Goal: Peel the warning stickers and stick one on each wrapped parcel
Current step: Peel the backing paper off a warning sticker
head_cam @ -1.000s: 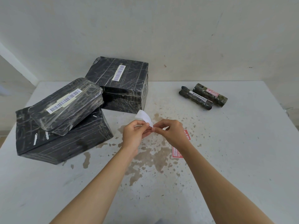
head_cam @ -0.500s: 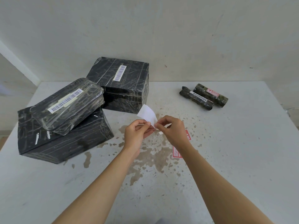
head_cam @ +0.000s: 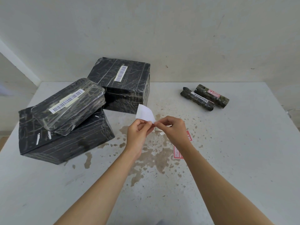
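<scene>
My left hand [head_cam: 138, 135] and my right hand [head_cam: 174, 129] meet above the middle of the table and both pinch a sticker [head_cam: 145, 114], whose white back stands up toward me. More red warning stickers [head_cam: 178, 153] lie on the table under my right wrist. Black wrapped parcels stand at the left: a large flat one [head_cam: 68, 140], a smaller one [head_cam: 69, 105] lying on top of it, and a box-shaped one [head_cam: 125, 82] behind. Two dark rolled parcels lie at the back right; the far roll [head_cam: 212, 95] carries a red sticker, the near roll [head_cam: 197, 100] only a barcode.
The white table [head_cam: 243, 151] is stained brown around the middle. A pale wall runs along its far edge. The table's left edge drops off beside the large parcel.
The white sheet has risen and unfolded between my fingers. My hands stayed almost in the same place above the stained patch.
</scene>
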### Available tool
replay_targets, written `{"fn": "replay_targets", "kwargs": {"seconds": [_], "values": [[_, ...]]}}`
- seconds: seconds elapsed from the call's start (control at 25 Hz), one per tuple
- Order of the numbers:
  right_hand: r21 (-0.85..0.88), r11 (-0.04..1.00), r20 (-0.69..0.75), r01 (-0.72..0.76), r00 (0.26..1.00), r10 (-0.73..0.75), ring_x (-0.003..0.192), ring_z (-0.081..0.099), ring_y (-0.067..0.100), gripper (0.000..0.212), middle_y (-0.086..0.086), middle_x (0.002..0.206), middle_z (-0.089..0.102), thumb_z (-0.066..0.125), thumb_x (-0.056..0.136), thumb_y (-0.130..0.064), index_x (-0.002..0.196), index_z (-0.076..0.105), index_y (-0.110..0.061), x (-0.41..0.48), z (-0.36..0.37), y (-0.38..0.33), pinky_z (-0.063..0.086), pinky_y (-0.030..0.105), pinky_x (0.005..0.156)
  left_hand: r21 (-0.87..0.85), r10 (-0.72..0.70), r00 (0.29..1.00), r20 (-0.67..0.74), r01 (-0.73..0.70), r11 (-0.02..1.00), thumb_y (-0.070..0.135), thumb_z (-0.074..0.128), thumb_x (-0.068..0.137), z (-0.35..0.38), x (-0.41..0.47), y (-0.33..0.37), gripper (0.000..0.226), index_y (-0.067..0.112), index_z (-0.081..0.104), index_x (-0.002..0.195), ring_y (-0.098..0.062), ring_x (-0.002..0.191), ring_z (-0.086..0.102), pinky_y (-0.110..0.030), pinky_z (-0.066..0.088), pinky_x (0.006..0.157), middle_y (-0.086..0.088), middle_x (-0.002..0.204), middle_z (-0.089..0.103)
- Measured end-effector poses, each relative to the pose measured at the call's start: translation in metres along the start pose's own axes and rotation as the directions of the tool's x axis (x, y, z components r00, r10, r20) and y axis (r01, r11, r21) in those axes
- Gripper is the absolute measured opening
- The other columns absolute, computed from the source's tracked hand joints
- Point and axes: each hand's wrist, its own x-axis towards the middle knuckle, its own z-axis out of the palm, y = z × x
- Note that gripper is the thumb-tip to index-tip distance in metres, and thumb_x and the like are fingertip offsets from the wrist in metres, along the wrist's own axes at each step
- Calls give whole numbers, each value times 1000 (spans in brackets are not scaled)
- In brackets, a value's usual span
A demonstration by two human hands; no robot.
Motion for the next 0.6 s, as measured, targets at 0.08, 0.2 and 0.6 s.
{"fn": "replay_targets", "kwargs": {"seconds": [0.08,0.2,0.6], "values": [[13,1000,-10,-11,1000,11,74,66,6,10,-4,75,72,75,78,-22,79,74,-12,-1,3,-2,51,16,70,-15,1,1000,-13,-1,1000,6,58,91,0,-1,0,16,-6,61,101,-20,93,70,-21,54,83,-15,98,71],[0,1000,-37,2,999,-2,71,63,0,5,-8,73,71,73,78,-17,77,73,-12,-1,8,-7,47,10,67,-93,-29,997,-68,23,995,7,63,88,2,-1,2,16,-3,64,101,-17,92,71,-23,54,85,-11,97,72],[-64,997,-52,31,998,-35,71,63,2,6,-11,70,69,69,79,-14,78,74,-11,2,13,-12,49,12,67,-203,-40,994,-99,19,979,4,65,86,2,1,2,17,-1,68,102,-15,91,70,-19,55,80,-8,96,73]]}}
